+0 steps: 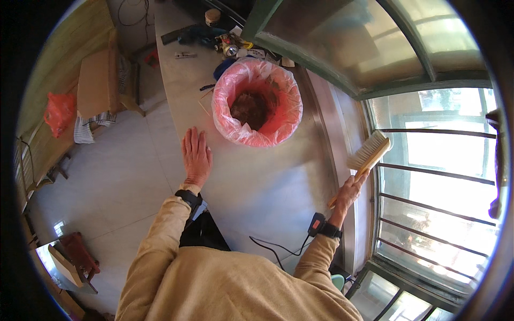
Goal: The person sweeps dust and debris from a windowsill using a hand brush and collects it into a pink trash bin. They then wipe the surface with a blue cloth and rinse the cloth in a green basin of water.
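Note:
My right hand (348, 193) grips the wooden handle of a brush (371, 154) with pale bristles, held at the window side of the table, bristles facing up and left. Flat on the edge of the grey table (257, 180) rests my left hand (196, 154), palm down, holding nothing. Beyond my hands stands a bin with a pink plastic liner (219, 96) folded over its rim; dark matter lies at its bottom. Two thin sticks lie beside the bin.
A headlamp (229, 49), a lidded jar (212, 17) and small items lie behind the bin. On the right are a barred window (437, 172) and an opened green-framed sash (313, 66). A black cable (277, 245) trails near my right wrist. Left, a cardboard box (94, 84) and red bag (60, 114).

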A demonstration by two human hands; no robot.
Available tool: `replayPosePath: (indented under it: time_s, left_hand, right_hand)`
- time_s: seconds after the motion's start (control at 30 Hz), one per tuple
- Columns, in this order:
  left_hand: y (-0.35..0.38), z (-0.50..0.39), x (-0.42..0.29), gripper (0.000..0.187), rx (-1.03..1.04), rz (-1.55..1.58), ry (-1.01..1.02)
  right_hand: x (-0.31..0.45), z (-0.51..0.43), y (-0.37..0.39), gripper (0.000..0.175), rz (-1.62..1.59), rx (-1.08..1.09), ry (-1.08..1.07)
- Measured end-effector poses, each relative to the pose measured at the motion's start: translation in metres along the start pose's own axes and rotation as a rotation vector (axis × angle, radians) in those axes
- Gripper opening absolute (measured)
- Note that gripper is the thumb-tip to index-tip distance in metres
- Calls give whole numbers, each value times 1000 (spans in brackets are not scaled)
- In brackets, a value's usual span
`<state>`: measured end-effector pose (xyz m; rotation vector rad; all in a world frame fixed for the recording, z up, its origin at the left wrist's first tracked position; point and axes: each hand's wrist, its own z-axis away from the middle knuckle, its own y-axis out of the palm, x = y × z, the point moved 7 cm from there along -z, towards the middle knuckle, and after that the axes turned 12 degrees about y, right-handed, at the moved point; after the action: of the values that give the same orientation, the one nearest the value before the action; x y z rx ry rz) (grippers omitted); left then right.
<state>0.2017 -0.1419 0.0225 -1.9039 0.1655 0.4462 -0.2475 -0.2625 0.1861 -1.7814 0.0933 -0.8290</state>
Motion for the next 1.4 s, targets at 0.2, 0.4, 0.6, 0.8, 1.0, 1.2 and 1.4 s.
replayPosePath:
  time_s: [0.2,0.4,0.6,0.8,1.0,1.2,1.4]
  left_hand:
    - [1,3,-1,53,-23,13,7]
    - [5,5,1,50,-52,9,19]
    - [-6,-2,18,43,-56,220,3]
    - [-56,-40,22,48,-192,645,-187]
    - [-74,-94,-12,61,-196,689,-125]
    - [-55,-118,-20,57,-92,758,-151]
    - [-42,-131,1,44,-69,539,-229]
  right_hand:
    - [9,-17,6,64,-32,242,45]
    - [62,-79,4,59,-114,212,-224]
    - [57,-126,-3,59,165,324,-380]
    - [59,-147,-36,49,14,320,-548]
    - [53,-171,-12,49,22,381,-483]
    - [72,-172,-56,50,47,326,-605]
    - [71,-164,-29,50,45,403,-625]
